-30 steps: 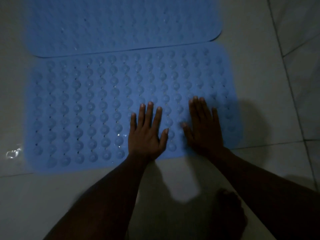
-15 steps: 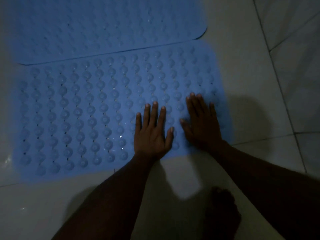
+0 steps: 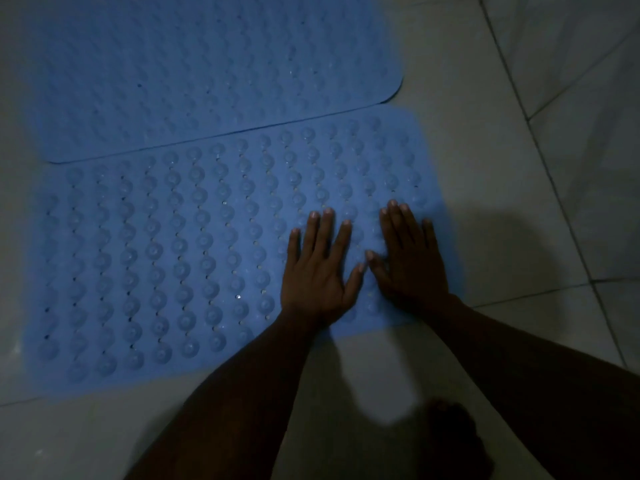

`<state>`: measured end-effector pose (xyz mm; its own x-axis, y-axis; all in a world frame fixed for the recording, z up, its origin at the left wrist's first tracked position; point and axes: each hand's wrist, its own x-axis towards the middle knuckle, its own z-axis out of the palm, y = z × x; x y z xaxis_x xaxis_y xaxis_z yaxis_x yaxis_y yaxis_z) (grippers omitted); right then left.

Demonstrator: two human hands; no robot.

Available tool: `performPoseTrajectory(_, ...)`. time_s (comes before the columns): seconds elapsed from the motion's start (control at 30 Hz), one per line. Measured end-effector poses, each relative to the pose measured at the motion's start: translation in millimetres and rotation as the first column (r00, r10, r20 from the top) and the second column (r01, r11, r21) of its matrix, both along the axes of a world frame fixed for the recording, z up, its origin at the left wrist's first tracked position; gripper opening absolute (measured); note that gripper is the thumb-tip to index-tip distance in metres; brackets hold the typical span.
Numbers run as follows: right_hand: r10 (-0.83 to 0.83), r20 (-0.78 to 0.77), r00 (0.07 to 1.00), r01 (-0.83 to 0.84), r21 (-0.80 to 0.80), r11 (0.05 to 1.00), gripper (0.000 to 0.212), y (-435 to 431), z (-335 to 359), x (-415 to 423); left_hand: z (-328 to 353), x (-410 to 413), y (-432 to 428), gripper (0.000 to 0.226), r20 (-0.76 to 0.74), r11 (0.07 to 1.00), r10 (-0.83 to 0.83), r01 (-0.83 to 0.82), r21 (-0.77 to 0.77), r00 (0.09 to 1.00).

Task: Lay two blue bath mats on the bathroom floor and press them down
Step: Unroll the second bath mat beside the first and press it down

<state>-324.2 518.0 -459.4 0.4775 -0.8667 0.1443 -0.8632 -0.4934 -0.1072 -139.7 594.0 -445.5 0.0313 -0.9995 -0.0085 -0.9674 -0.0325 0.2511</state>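
Bath mats lie side by side on the tiled floor [image 3: 519, 168]. The far mat [image 3: 207, 64] and the near mat [image 3: 173, 271] meet along one long edge, and the far one seems to lie a little over the near one. Both hands press flat on the near mat's right part, fingers straight and spread, holding nothing; the left hand [image 3: 317, 271] is just beside the right hand [image 3: 410, 268]. I think the seam is the risk: an overlapped edge may stay lifted. On smooth tiles the mat could also slide if the push goes forward instead of straight down.
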Motion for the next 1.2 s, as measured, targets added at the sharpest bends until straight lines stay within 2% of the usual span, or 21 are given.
performPoseTrajectory(0.1,-0.012,0.006,1.0,0.012,-0.016,1.0,0.072,-7.7,8.0,6.5,-2.1,-1.0,0.0,0.071,-0.02,0.999,0.014,-0.013,0.038,1.0)
performPoseTrajectory(0.3,-0.033,-0.002,0.999,0.033,0.011,0.999,0.073,-15.8,2.8,26.9,0.9,11.0,-0.5,0.068,-0.074,0.998,0.069,-0.069,0.008,0.995)
performPoseTrajectory(0.4,-0.032,-0.006,0.999,0.032,0.024,0.999,0.074,-13.3,7.2,24.2,12.8,32.5,1.8,0.072,-0.033,0.989,0.107,-0.103,0.103,0.994)
performPoseTrajectory(0.57,-0.047,0.061,0.997,0.041,0.098,0.994,0.073,-14.6,15.7,29.8,23.5,57.8,-0.9,0.078,0.012,0.956,0.009,-0.013,0.292,1.0)
performPoseTrajectory(0.63,-0.04,0.072,0.997,0.031,0.119,0.992,0.072,-18.1,21.3,31.5,31.4,52.1,-5.9,0.08,0.017,0.935,0.023,-0.028,0.354,1.0)
performPoseTrajectory(0.8,-0.028,-0.019,0.999,0.031,0.149,0.988,0.072,-28.5,32.9,34.2,57.3,47.8,-22.7,0.08,0.019,0.884,0.039,-0.043,0.466,0.999)
performPoseTrajectory(0.97,-0.101,-0.099,0.99,0.114,0.13,0.985,0.063,-15.4,34.3,51.9,57.1,60.1,-12.4,0.075,0.03,0.899,0.004,-0.017,0.438,1.0)
performPoseTrajectory(1.03,-0.134,-0.102,0.986,0.15,0.174,0.973,0.066,-16.2,37.5,58.4,58.2,59.6,-14.5,0.074,0.04,0.892,0.001,-0.019,0.452,0.999)
performPoseTrajectory(1.13,-0.099,-0.159,0.982,0.128,0.184,0.975,0.072,-26.4,44.2,60.6,63.6,58.4,-21.6,0.074,0.074,0.878,-0.016,-0.021,0.479,0.997)
performPoseTrajectory(1.2,-0.095,-0.215,0.972,0.151,0.261,0.953,0.072,-34.5,53.2,62.6,68.7,57.1,-27.4,0.074,0.076,0.865,-0.012,-0.028,0.502,0.997)
